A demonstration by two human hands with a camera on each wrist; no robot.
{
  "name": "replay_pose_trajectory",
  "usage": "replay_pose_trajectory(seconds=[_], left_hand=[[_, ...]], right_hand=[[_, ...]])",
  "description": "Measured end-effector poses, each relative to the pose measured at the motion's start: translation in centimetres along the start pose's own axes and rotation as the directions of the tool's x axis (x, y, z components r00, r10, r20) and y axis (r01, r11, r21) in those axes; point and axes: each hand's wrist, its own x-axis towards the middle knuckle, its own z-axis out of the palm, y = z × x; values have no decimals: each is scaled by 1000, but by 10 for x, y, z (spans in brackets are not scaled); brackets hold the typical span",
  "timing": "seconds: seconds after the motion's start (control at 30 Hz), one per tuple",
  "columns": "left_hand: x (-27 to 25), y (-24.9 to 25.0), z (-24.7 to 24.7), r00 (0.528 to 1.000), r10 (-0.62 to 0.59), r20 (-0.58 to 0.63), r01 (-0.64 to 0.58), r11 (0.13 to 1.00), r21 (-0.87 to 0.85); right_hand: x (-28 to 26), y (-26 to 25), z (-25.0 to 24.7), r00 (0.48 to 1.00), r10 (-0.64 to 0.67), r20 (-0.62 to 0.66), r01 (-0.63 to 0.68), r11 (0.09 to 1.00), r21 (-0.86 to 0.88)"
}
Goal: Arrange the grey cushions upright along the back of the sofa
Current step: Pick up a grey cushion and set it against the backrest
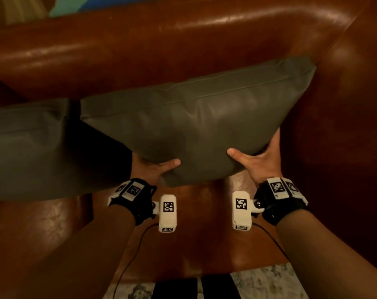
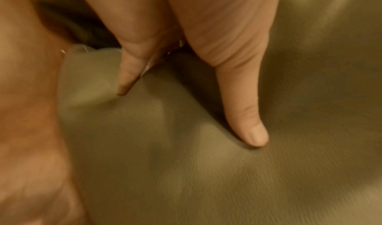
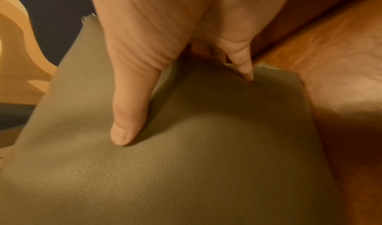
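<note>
- Head view: grey cushion (image 1: 194, 117), leather-like, held tilted above the seat of a brown leather sofa (image 1: 183, 39), its far right corner close to where the backrest meets the right armrest.
- Left hand (image 1: 153, 169): grasps the cushion's near edge, thumb on the top face, fingers hidden beneath.
- Right hand (image 1: 261, 156): grasps the near right edge, thumb on top, fingers wrapped under and along the side.
- Second grey cushion (image 1: 25, 145): at the left, just beside the first, a dark gap between them; whether it leans on the backrest cannot be told.
- Left wrist view: thumb (image 2: 246, 114) pressed into grey covering; picture blurred.
- Right wrist view: thumb (image 3: 128, 114) pressed into the cushion, sofa leather to the right.
- Near edge, head view: patterned rug (image 1: 269, 281).
</note>
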Motion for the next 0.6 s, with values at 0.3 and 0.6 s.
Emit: replay_pose_trajectory(seconds=[0.3,0.6], left_hand=[[6,20,35,997,38,74,-28,992,-124],[15,29,37,993,115,29,-111,988,-108]], right_hand=[[20,4,-32,999,-11,-31,10,999,-31],[15,14,-37,999,24,-45,-22,999,40]])
